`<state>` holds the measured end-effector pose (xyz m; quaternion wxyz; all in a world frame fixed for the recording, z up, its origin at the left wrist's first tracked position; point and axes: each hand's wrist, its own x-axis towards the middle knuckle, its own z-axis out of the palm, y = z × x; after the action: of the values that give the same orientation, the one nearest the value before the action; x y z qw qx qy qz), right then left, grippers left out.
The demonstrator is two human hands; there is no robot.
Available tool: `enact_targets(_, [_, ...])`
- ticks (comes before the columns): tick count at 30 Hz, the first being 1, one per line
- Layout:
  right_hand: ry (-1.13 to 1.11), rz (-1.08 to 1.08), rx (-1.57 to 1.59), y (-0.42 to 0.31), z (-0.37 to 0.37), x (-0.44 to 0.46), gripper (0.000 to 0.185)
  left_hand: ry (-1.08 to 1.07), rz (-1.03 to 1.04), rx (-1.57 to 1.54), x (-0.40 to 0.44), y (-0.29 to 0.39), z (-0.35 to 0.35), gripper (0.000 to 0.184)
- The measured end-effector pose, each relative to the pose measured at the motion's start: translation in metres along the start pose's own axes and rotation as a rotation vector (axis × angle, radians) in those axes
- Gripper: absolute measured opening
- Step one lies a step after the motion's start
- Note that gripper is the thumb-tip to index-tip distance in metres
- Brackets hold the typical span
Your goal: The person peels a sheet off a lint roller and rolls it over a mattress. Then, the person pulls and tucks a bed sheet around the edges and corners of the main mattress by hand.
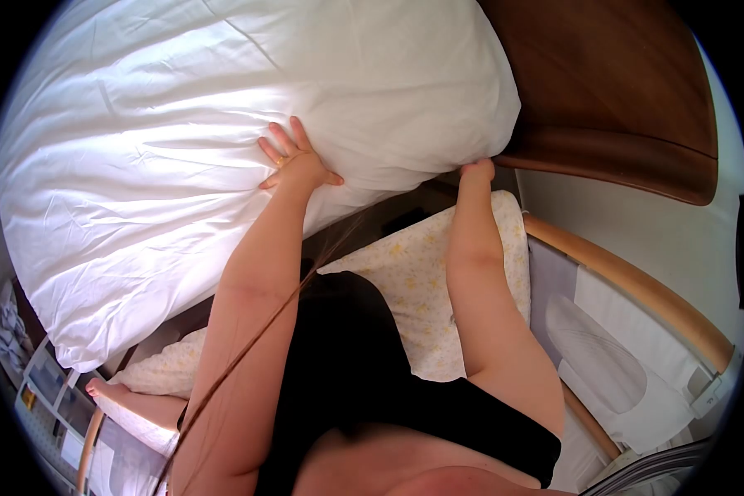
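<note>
My left hand lies spread on the white sheet covering a thick mattress. Its fingers are apart, a ring shows on one of them, and creases run out across the cloth around it. At the sheet's near right corner, my right hand is against the lower edge, beside the brown headboard. The right hand's fingers are mostly hidden at the edge, so their grip does not show.
Below the mattress edge is a pale floral pad. A curved wooden rail with grey and white fabric sides stands right. A bare foot rests lower left, near a clear storage unit. A dark gap runs beneath the mattress edge.
</note>
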<state>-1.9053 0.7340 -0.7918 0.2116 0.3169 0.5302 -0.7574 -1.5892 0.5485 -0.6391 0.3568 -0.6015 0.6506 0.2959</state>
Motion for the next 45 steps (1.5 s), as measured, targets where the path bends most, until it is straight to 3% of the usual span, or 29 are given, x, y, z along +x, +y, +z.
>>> enact_targets(3, [-0.347,0.023,0.145,-0.004,0.001,-0.015,0.042,0.000,-0.007,0.003,0.001,0.001,0.000,0.145])
enact_targets(5, [-0.376,0.017,0.115,-0.002,0.004,-0.021,0.042,0.000,-0.011,0.003,0.002,0.002,0.001,0.146])
enact_targets(9, [-0.275,0.038,-0.147,0.009,-0.006,-0.001,0.047,0.000,-0.024,0.008,0.002,0.004,0.000,0.146])
enact_targets(12, [-0.066,-0.073,-0.182,0.008,-0.011,0.001,0.049,0.008,-0.035,0.009,0.003,0.005,0.003,0.146])
enact_targets(18, [-0.116,0.011,0.148,0.009,-0.019,0.003,0.049,0.005,-0.011,-0.009,0.006,0.002,0.002,0.147])
enact_targets(24, [-0.436,0.079,0.142,0.004,-0.007,-0.007,0.049,-0.008,-0.038,-0.011,0.003,0.003,-0.001,0.144])
enact_targets(27, [-0.395,0.005,-0.061,0.009,-0.005,-0.002,0.050,-0.012,-0.023,-0.014,0.003,0.002,0.000,0.145])
enact_targets(32, [-0.224,0.046,-0.069,0.013,-0.013,0.048,0.051,-0.011,-0.014,-0.006,0.005,0.001,0.000,0.147])
enact_targets(40, [-0.496,0.027,0.129,0.017,0.000,0.037,0.053,-0.014,-0.033,0.016,0.008,0.003,0.000,0.145])
enact_targets(45, [-0.377,-0.201,0.039,0.028,-0.009,0.028,0.054,-0.010,-0.058,0.032,0.008,0.007,0.000,0.144])
